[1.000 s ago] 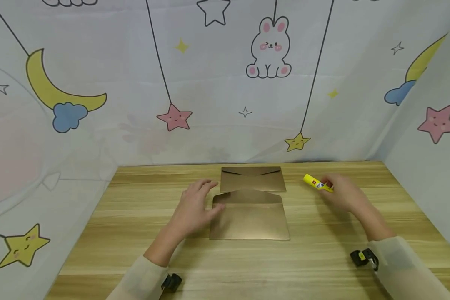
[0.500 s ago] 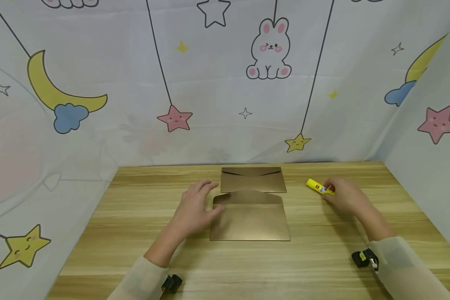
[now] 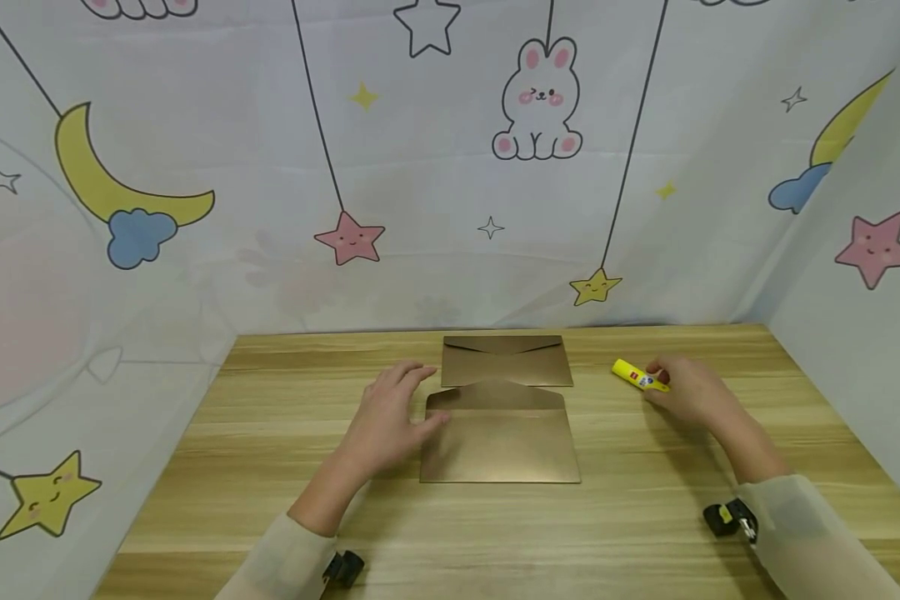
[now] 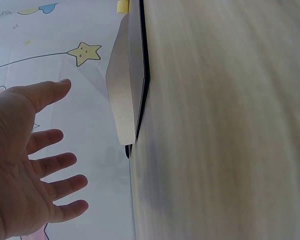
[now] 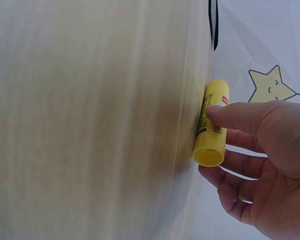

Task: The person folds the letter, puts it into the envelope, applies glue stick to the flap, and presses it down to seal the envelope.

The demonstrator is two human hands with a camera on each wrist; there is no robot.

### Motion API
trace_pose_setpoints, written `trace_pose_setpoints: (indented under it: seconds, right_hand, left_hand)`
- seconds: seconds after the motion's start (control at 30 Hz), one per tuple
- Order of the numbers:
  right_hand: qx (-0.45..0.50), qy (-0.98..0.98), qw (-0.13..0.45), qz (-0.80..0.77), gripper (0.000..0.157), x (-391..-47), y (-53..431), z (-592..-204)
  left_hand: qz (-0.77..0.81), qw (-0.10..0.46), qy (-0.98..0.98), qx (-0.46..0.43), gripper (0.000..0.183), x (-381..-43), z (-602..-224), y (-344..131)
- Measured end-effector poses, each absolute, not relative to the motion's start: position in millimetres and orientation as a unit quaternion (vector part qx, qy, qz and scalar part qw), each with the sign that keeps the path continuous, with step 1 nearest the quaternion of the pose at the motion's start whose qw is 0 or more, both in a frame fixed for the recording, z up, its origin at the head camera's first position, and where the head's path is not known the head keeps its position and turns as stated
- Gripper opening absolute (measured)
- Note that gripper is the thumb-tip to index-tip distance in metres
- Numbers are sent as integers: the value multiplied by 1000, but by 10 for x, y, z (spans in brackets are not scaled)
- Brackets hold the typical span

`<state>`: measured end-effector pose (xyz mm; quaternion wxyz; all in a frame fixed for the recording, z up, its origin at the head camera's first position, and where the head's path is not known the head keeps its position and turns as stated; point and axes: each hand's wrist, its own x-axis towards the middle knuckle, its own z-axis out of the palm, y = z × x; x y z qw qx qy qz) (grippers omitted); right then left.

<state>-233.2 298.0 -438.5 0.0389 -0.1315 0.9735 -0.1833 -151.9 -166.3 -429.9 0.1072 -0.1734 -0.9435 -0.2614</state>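
Observation:
A yellow glue stick [image 3: 640, 376] lies at a slant on the table, right of the envelopes. My right hand [image 3: 687, 389] pinches its near end, with the thumb [image 5: 232, 115] on its label side in the right wrist view and fingers behind it. Nearest me lies a bronze envelope [image 3: 501, 446], its flap unfolded away from me. Farther back, a second bronze envelope [image 3: 506, 367] lies with its flap down. My left hand [image 3: 386, 417] hovers by the front envelope's left edge, fingers spread, holding nothing; in the left wrist view its palm [image 4: 15, 165] shows apart from the envelope.
The wooden table [image 3: 487, 542] extends to both sides and toward me. A white curtain [image 3: 435, 167] printed with stars, moons and a rabbit stands right behind its back edge and along the sides. Black wrist cameras [image 3: 342, 567] sit at both sleeves.
My right hand has lowered the glue stick onto the table, slightly to the right, over the first half second. Since then it stays put. My left hand keeps its place.

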Motion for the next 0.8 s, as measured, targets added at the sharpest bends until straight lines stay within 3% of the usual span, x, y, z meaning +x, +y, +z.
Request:
trace_pose_setpoints:
  seconds: [0.53,0.8]
  right_hand:
    - [-138,972,22,-188,52,-2268,2769,-4170]
    - [-178,958,3,-226,45,-2211,2440,-4039]
  left_hand:
    - [-267,98,-944,-167,69,-1550,-4266,-1670]
    - [-264,66,-949,-156,61,-1663,-4216,-1676]
